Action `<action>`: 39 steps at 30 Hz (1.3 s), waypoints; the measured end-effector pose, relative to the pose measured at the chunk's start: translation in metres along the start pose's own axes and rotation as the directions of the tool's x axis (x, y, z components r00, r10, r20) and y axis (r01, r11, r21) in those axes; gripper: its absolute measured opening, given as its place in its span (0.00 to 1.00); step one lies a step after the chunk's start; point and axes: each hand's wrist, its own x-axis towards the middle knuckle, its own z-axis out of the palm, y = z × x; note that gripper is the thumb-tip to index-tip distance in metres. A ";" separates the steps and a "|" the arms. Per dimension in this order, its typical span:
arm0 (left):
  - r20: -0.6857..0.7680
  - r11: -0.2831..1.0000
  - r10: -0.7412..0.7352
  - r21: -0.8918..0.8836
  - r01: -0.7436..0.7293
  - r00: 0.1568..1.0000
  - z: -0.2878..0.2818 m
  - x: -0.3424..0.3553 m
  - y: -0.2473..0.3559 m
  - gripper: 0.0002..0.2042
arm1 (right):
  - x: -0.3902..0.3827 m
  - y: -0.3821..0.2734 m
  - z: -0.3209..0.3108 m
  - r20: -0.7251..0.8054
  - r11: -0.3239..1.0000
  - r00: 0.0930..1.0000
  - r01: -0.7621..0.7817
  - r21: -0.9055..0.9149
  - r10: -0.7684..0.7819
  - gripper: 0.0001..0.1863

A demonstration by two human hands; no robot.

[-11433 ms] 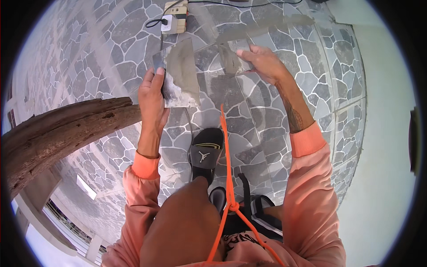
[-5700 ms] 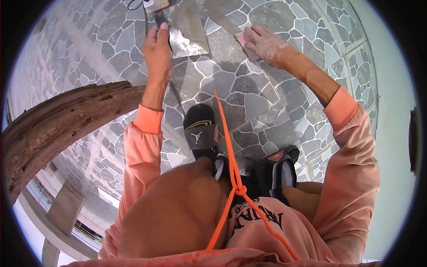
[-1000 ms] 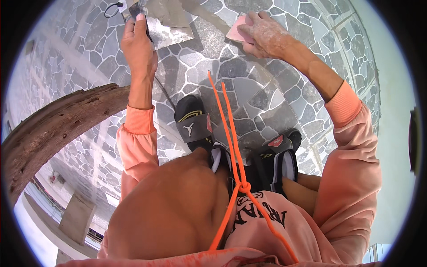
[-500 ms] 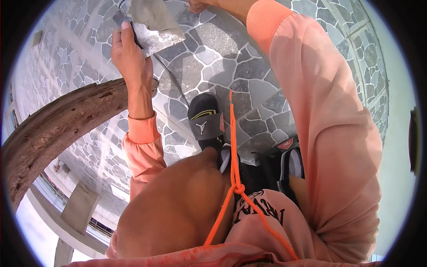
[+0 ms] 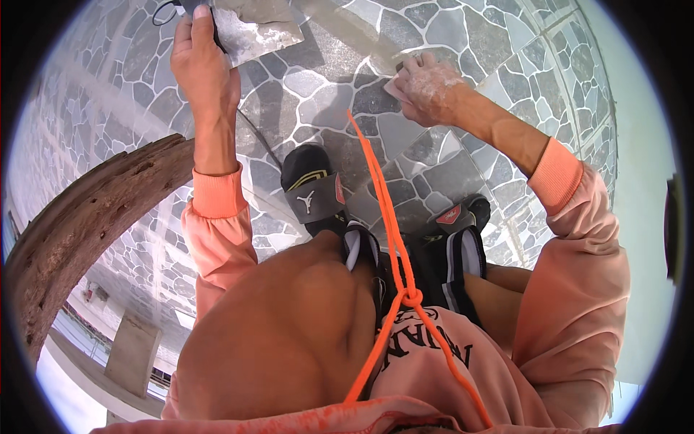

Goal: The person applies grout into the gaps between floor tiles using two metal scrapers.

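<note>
My left hand is closed around the dark handle of a wide putty knife, its thumb along the edge. Whitish-grey paste is smeared over the flat blade, and the top of the tool runs out of view. My right hand, dusted white, is closed over a thin pinkish flat piece whose edge shows at the fingers. I cannot make out whether a dark bit by the fingertips belongs to it. This hand is low over the stone-patterned floor, ahead of my feet.
A thick curved piece of wood arches along the left. My feet in dark slides rest on the floor. An orange drawstring hangs in front of me. A pale wall rises at the right, and concrete posts stand at lower left.
My right hand has come back from the top edge, nearer to me and to the right, its elbow bending. My left hand with the putty knife has shifted slightly up and left.
</note>
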 end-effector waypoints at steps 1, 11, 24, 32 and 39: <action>0.012 1.000 0.004 0.020 -0.004 1.000 -0.002 0.001 -0.001 0.10 | -0.014 -0.001 0.010 -0.005 1.000 1.000 0.006 0.020 -0.005 0.18; 0.044 0.995 0.015 0.102 -0.019 0.999 0.014 -0.006 -0.006 0.11 | -0.087 -0.004 0.041 0.196 0.994 0.975 -0.111 0.010 0.107 0.17; 0.169 0.983 -0.172 0.093 0.158 0.970 0.034 -0.045 -0.044 0.10 | -0.189 0.107 0.011 0.380 0.543 0.911 -0.404 0.736 0.161 0.25; 0.213 0.946 -0.298 0.200 0.256 0.931 0.072 -0.073 -0.065 0.13 | -0.243 0.112 -0.001 0.427 -0.487 0.900 -0.338 0.806 0.082 0.29; 0.186 0.954 -0.282 0.155 0.255 0.941 0.078 -0.056 -0.072 0.11 | -0.242 0.140 0.052 0.109 -0.747 0.956 0.140 0.649 0.274 0.30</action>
